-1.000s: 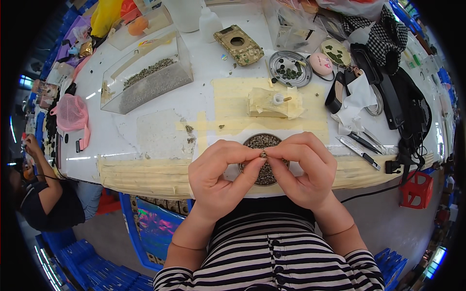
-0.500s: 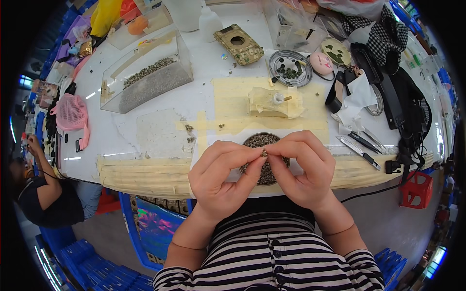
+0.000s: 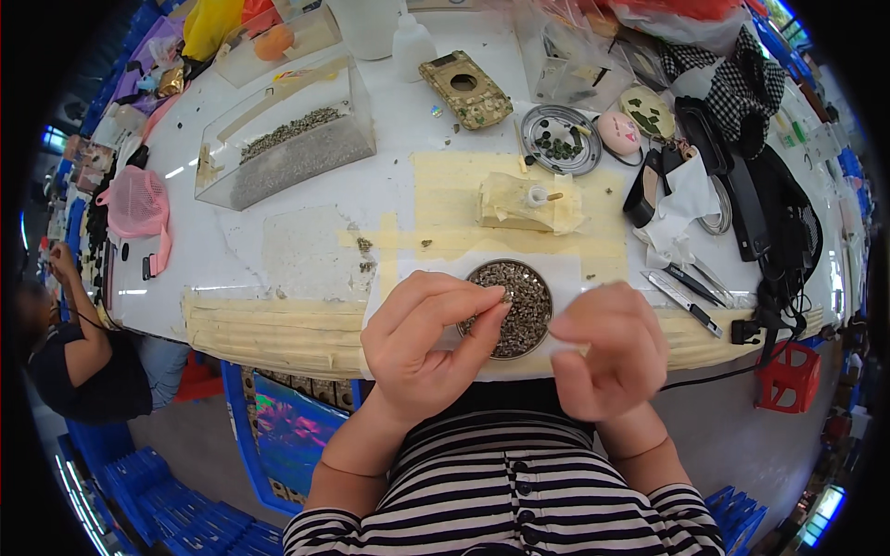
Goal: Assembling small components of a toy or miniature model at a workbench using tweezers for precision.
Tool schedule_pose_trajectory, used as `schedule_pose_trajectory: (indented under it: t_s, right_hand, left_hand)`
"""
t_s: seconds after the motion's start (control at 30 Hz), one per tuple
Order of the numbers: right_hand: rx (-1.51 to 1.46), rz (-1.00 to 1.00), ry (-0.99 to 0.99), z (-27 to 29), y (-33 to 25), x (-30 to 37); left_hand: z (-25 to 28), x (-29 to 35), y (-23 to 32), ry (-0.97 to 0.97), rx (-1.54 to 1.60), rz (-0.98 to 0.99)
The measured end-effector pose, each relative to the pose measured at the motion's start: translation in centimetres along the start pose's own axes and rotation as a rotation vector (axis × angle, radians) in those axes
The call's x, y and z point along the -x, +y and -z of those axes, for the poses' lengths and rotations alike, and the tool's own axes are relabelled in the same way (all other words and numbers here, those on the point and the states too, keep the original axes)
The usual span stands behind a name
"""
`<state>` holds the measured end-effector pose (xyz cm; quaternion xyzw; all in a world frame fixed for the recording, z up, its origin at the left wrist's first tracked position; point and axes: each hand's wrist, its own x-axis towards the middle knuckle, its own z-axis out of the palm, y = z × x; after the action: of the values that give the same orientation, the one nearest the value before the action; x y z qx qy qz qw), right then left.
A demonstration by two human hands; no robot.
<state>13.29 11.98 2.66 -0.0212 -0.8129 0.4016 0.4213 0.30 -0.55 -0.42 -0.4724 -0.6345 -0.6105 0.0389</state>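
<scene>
My left hand (image 3: 422, 338) is closed in a pinch at the left rim of a round dish. Between its thumb and forefinger is a tiny mottled brown-green part (image 3: 504, 296), its shape too small to make out. The round dish (image 3: 549, 320) holds many small brownish-grey parts. My right hand (image 3: 614, 352) is just right of the dish, apart from the left hand. Its fingers are bent and smeared by motion, so whether they hold anything cannot be told.
Beyond the dish stands a tape-covered block (image 3: 510, 208) with a white peg fitting. Farther back lie a camouflaged model hull (image 3: 466, 88), a metal dish (image 3: 564, 167) of dark green parts and a clear bin (image 3: 306, 167). A utility knife (image 3: 681, 301) and tweezers (image 3: 712, 278) lie right.
My right hand has pulled away from the left hand's fingertips, to the right and slightly down. My left hand stays pinched in nearly the same place. More of the dish now shows.
</scene>
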Motion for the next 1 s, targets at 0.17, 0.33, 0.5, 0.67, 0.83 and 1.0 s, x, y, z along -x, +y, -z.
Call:
schedule_pose_trajectory:
  t_s: [0.17, 0.33, 0.5, 0.67, 0.83, 1.0]
  right_hand:
    - [-0.532, 1.096, 0.486, 0.5, -5.2, -1.8]
    - [-0.35, 0.987, 0.736, -0.3, -6.1, -2.9]
    - [-0.474, 0.812, 0.475, -1.5, -5.4, 0.7]
    - [-0.407, 0.885, 0.58, -1.2, -5.4, -0.6]
    - [-0.509, 0.843, 0.595, -1.2, -6.3, -1.3]
    - [-0.652, 0.873, 0.458, -1.3, -6.0, -0.5]
  left_hand:
    - [-0.2, -0.4, 0.3, -0.044, 0.014, -0.023]
    - [-0.2, -0.2, -0.1, -0.055, -0.017, -0.061]
    - [-0.5, -0.4, 0.0, -0.072, -0.013, -0.069]
    - [-0.5, -0.4, 0.0, -0.074, -0.018, -0.076]
    - [-0.5, -0.3, 0.0, -0.068, -0.029, -0.076]
    - [-0.8, -0.5, 0.1, -0.079, -0.017, -0.087]
